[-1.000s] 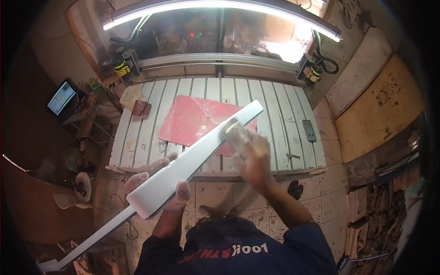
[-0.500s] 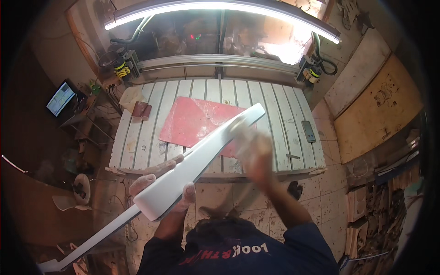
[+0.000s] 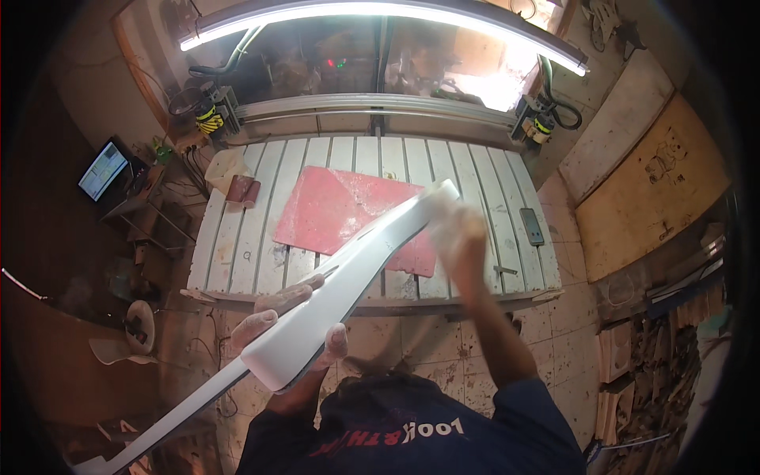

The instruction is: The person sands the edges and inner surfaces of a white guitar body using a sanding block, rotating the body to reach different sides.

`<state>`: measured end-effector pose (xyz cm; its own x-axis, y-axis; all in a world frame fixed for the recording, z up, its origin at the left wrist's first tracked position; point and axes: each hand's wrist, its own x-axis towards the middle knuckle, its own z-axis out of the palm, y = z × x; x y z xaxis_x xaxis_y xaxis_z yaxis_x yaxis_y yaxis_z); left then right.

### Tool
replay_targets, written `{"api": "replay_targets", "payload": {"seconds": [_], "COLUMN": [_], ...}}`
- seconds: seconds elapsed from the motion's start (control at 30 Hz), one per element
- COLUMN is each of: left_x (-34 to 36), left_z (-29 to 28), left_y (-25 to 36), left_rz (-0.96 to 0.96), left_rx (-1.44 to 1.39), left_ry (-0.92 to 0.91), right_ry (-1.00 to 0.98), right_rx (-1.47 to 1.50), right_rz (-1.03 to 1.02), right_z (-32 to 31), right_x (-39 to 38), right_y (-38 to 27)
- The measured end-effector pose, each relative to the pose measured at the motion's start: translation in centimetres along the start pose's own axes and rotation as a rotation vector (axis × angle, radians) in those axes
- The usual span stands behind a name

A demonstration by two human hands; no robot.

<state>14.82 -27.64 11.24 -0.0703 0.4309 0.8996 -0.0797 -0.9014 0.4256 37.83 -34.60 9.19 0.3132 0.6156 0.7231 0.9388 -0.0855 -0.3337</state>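
A long white moulded piece (image 3: 317,301), broad at the near end and narrow at the far end, lies diagonally in front of me, with a thinner white length (image 3: 174,412) running toward the lower left. My left hand (image 3: 281,302) grips its broad part, dusty fingers along one side and thumb along the other. My right hand (image 3: 459,245) is at the far, narrow end, smeared by motion; its fingers and whatever they hold are unclear. Beyond lies a dusty pink sheet (image 3: 317,206) on the slatted white bench (image 3: 214,261).
Maroon sheets (image 3: 241,190), a phone (image 3: 532,226) and a small metal strip (image 3: 507,269) sit on the bench. Machine heads on a rail (image 3: 538,127) stand behind it. A screen (image 3: 103,168) and chair (image 3: 141,324) are at left; boards (image 3: 649,190) and stacked offcuts (image 3: 621,372) at right.
My right hand has moved up and rightward along the piece toward its far tip. My left hand and the broad end have shifted right and slightly down.
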Motion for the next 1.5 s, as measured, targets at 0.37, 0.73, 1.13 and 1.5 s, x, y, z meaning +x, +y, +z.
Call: {"api": "replay_targets", "payload": {"seconds": [0.37,0.73,1.13,1.5], "left_x": [0.3,0.1,-1.6,-2.7], "left_z": [-1.7,-1.0,-0.1,-0.3], "left_y": [0.9,1.2,2.1,3.3], "left_rz": [-0.061,0.004,0.065,0.011], "left_rx": [-0.134,-0.229,-0.377,-0.402], "left_ry": [-0.121,-0.139,-0.038,-0.130], "right_ry": [-0.005,-0.258,-0.518,-1.128], "right_rx": [0.049,-0.205,0.058,-0.258], "right_rz": [-0.003,0.200,-0.160,0.407], "right_z": [1.1,-1.8,-4.1,-4.9], "right_x": [2.2,5.3,3.5,8.9], "right_y": [2.3,3.8,-1.2,-1.4]}}
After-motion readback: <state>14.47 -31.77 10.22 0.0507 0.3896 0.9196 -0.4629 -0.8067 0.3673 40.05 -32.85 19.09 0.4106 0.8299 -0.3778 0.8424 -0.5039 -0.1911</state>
